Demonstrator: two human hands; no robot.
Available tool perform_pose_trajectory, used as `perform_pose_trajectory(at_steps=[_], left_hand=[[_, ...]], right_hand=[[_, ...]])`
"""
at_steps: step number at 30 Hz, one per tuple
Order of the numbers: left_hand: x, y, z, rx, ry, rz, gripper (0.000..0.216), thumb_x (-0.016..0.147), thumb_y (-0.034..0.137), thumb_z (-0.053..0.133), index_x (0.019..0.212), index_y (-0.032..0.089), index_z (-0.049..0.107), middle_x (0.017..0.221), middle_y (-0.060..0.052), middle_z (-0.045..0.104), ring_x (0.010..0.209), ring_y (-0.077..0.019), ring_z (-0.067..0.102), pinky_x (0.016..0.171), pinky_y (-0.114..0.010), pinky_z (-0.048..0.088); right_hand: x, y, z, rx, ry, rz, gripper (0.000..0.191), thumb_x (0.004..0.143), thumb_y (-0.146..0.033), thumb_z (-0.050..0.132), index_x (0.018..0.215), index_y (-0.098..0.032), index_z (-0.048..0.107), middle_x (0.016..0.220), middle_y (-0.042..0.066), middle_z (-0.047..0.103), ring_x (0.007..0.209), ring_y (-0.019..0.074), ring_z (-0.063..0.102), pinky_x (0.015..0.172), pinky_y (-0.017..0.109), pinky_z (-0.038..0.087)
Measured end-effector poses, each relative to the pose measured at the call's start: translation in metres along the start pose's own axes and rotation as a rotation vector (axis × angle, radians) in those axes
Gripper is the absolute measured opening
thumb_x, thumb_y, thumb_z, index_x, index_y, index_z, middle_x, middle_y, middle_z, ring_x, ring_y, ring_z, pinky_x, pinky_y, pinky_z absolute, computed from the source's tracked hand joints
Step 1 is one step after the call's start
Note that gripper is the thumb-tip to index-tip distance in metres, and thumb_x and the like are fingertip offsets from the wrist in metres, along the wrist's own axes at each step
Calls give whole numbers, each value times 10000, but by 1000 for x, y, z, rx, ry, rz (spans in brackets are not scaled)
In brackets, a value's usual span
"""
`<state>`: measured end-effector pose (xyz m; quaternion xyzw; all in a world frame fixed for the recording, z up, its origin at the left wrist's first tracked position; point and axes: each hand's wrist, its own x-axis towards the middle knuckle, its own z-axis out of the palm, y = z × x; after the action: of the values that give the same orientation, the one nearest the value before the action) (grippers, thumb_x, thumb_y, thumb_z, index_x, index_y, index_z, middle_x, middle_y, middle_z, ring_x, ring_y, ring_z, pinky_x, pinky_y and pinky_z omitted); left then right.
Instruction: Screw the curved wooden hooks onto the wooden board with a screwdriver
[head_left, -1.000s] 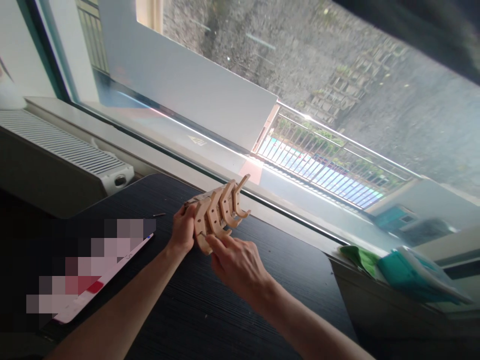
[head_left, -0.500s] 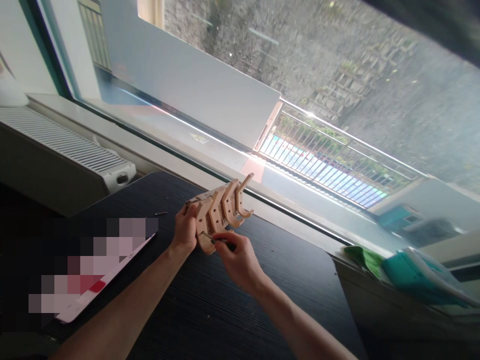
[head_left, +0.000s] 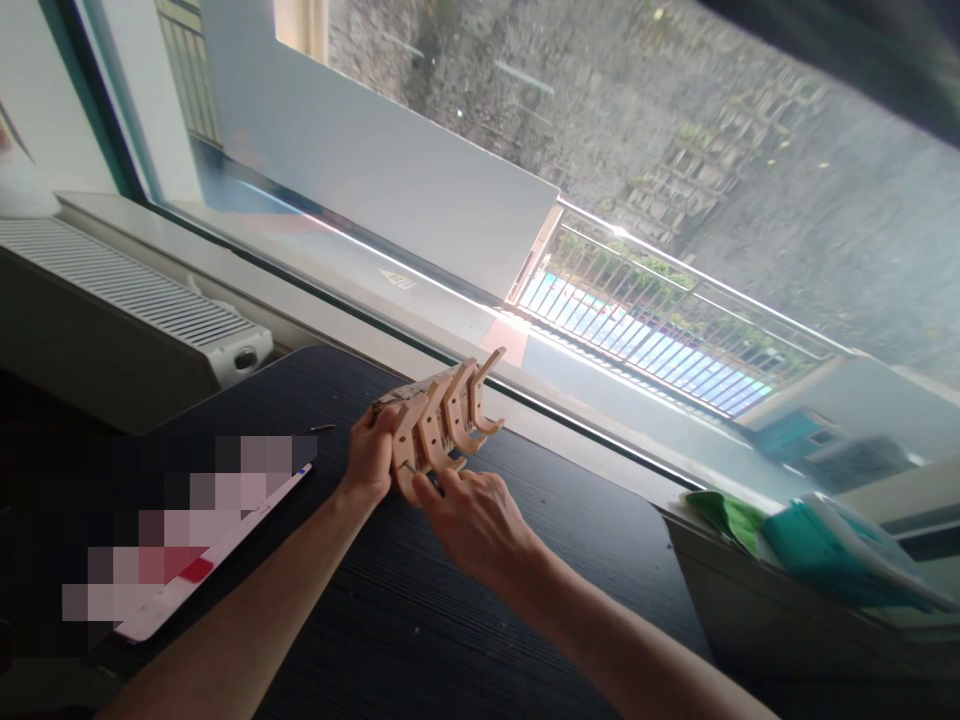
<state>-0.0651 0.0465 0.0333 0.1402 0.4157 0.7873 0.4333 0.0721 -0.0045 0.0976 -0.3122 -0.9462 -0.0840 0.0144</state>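
Note:
My left hand (head_left: 370, 455) is closed around the near end of a pale wooden piece (head_left: 442, 412), which it holds up above the dark table. Several curved, hook-like ribs with small holes line this piece. My right hand (head_left: 480, 520) is closed on a small screwdriver (head_left: 410, 468), whose handle is mostly hidden by the fingers. Its thin shaft points at the lower part of the nearest rib, by a hole; whether the tip sits in a screw is too small to tell.
On the dark table (head_left: 397, 620) a thin metal rod (head_left: 323, 428) lies left of my hands, near a partly pixelated flat pinkish-white thing (head_left: 161, 610). A radiator (head_left: 142, 290) and large window stand beyond. A green cloth (head_left: 724, 520) and teal container (head_left: 832, 550) are at the right.
My right hand has turned over around the screwdriver, so its back now faces up more and the handle is more hidden. The left hand and wooden piece have barely moved.

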Motion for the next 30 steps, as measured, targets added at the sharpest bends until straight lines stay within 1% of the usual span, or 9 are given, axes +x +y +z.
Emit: perform_pose_trajectory(at_steps=[3,5,9,12,15,19,21,25,30], left_hand=[[1,0,0,-4,15,1,244,524,351,693,668,174,608,626,41,608,594,-135,544,571,-254,456],[1,1,0,-8,23,3,230,522,351,690,635,177,590,603,45,588,580,-129,530,552,-246,442],[-2,2,2,-17,23,-1,218,515,345,685,613,177,586,582,44,580,571,-128,526,540,-243,438],[-4,3,3,-21,14,-4,219,505,338,694,613,176,594,574,45,582,561,-123,521,542,-242,443],[-4,3,3,-24,0,-6,217,497,328,702,614,178,599,580,37,592,561,-128,525,534,-243,443],[1,1,0,-33,1,-4,192,513,308,687,622,183,592,585,37,590,545,-119,506,507,-229,424],[4,0,-2,-37,3,-4,182,529,308,677,613,186,572,577,46,573,529,-108,485,493,-220,410],[8,-2,-4,-40,1,-2,184,546,307,670,586,188,535,546,63,526,512,-96,452,480,-208,391],[8,-3,-3,-35,-3,-1,200,537,317,681,603,180,551,572,52,555,530,-106,472,498,-222,404]], right_hand=[[3,-1,6,77,5,36,207,854,-122,457,953,-167,633,777,67,678,641,172,624,548,258,394],[4,-3,13,212,44,132,234,840,-159,474,976,-188,662,783,54,698,654,164,632,585,248,417],[5,-3,30,850,141,529,276,820,-219,501,990,-188,716,799,28,712,693,141,628,639,223,443],[6,-1,36,1090,128,645,310,816,-237,484,995,-136,717,682,14,661,573,116,558,515,200,400],[3,0,26,992,123,606,301,806,-252,505,1010,-169,709,674,3,646,567,116,541,519,209,383],[-7,-2,1,564,80,394,442,763,-214,568,1206,-220,573,798,8,674,665,157,596,606,249,405],[-12,-3,-6,427,53,282,442,778,-153,550,1215,-218,532,897,24,667,728,159,612,623,243,408],[-15,1,-5,165,39,62,221,901,-89,422,1051,-177,557,916,37,622,726,146,589,604,249,398],[-10,11,7,12,110,-50,196,934,-115,412,1046,-179,559,872,38,616,717,167,564,582,282,377]])
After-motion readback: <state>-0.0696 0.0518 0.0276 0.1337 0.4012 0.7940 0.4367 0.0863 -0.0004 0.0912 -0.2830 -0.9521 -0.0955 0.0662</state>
